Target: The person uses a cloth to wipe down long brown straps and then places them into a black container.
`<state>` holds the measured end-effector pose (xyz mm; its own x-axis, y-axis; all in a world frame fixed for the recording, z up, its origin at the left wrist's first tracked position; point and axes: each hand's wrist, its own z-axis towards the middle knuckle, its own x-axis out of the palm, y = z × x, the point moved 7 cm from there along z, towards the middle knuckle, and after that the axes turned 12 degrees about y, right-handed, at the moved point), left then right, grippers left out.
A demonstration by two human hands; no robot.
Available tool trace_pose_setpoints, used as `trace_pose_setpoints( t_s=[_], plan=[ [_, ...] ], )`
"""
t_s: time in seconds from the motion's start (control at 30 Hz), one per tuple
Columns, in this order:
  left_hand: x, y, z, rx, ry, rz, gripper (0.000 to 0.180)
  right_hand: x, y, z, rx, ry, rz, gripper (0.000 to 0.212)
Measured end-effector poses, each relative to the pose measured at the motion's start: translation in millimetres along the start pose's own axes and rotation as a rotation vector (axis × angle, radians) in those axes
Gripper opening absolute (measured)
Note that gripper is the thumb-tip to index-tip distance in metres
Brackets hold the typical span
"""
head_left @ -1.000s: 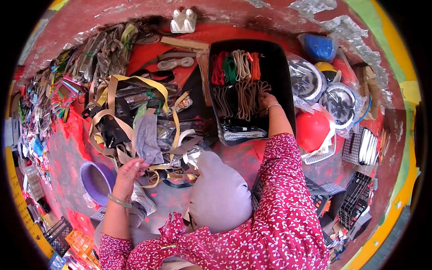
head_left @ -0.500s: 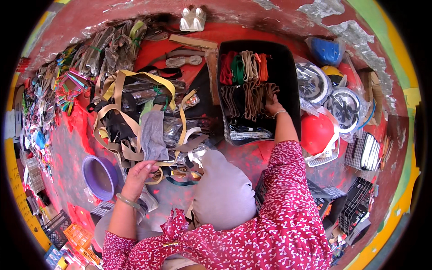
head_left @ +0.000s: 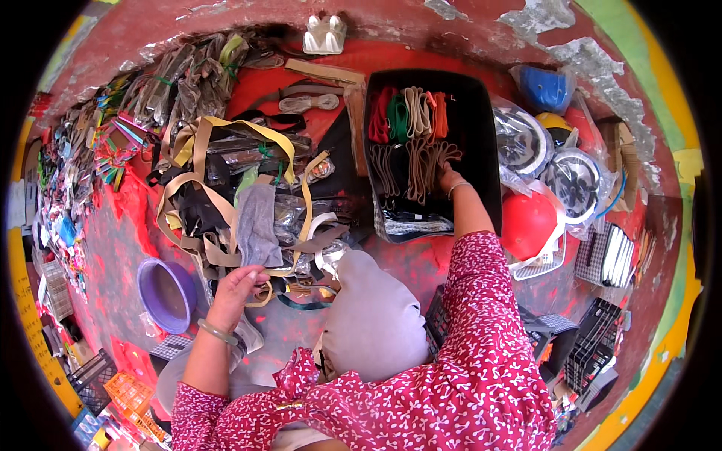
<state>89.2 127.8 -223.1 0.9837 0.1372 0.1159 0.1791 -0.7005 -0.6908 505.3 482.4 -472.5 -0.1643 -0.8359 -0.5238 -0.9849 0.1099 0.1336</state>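
Note:
My right hand (head_left: 451, 180) reaches into a black bin (head_left: 481, 218), its fingers closed at the edge of a looped brown strap bundle (head_left: 444, 154). That bundle leans against another brown strap bundle (head_left: 418, 173); a darker bundle (head_left: 385, 169) stands to the left. Behind them sit red (head_left: 380, 114), green (head_left: 397, 116), beige (head_left: 416, 109) and orange bundles (head_left: 439, 113). My left hand (head_left: 239, 287) is pinched closed beside a grey cloth (head_left: 257, 222) and a pale yellow strap (head_left: 306, 203). What its fingers hold is hidden.
A tangled heap of straps and wrapped goods (head_left: 218, 180) lies left of the bin. A purple basin (head_left: 167, 295) stands near my left forearm. Right of the bin are a red helmet (head_left: 529, 225) and bagged helmets (head_left: 575, 180). My grey-covered knee (head_left: 372, 323) rises in front.
My right hand has shifted slightly left and nearer to me. The brown bundle at its fingers has moved left against its neighbour. My left hand has barely moved.

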Motion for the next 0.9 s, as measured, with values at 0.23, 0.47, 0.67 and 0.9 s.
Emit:
trace_pose_setpoints(
  t_s=[0.23, 0.47, 0.67, 0.9],
  plan=[
    [6, 18, -3, -0.075, 0.000, -0.014, 0.026, 2, 3, -17, 0.153, -0.048, 0.110, 0.065],
    [0, 23, 1, -0.052, 0.011, 0.004, 0.027, -47, 3, -55, 0.192, -0.195, 0.454, 0.071],
    [6, 28, -6, -0.051, 0.009, 0.033, 0.026, -41, 27, -12, 0.113, -0.323, 0.328, 0.057],
    [6, 17, -6, -0.011, 0.068, 0.120, 0.027, -47, 3, 7, 0.111, -0.327, 0.177, 0.058]
  ],
)
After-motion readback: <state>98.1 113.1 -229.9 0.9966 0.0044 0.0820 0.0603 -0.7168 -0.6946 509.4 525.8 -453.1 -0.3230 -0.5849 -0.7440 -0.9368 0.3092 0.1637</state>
